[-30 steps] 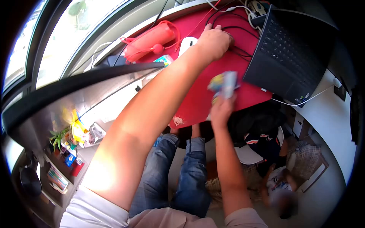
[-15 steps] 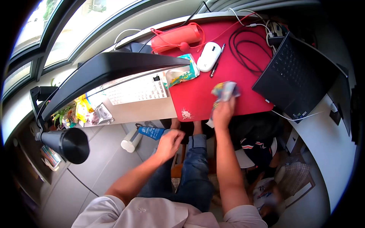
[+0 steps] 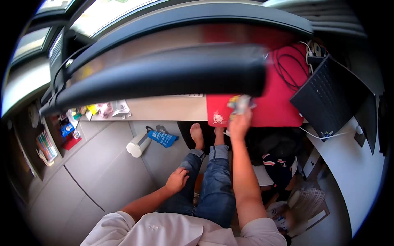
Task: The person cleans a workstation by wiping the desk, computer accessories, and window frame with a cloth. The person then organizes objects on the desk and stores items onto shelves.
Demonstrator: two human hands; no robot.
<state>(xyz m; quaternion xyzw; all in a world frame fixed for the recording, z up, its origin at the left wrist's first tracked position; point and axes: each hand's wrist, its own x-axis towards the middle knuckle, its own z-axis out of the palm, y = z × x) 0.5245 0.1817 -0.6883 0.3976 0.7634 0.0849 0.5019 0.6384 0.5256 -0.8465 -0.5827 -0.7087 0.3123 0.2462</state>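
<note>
My right hand (image 3: 240, 123) is closed round a crumpled, multicoloured packet (image 3: 240, 104) above the front edge of the red desk mat (image 3: 275, 115). The packet is blurred, and its print cannot be read. My left hand (image 3: 177, 179) rests on my left thigh near the knee, its fingers curled; nothing shows in it. A black lamp arm (image 3: 164, 71) crosses close to the camera and hides much of the desk and mat. Just right of the mat stands an open black laptop (image 3: 324, 96).
Black cable loops (image 3: 283, 67) lie on the mat's right side. Below the desk are a white cylindrical container (image 3: 137, 144) and a blue packet (image 3: 163, 138). A person (image 3: 283, 215) is at the lower right. Shelves with books (image 3: 46, 147) stand at left.
My left hand has come back from the mat to my thigh. My right hand still holds the packet near the mat's front edge. The lamp arm now covers more of the view.
</note>
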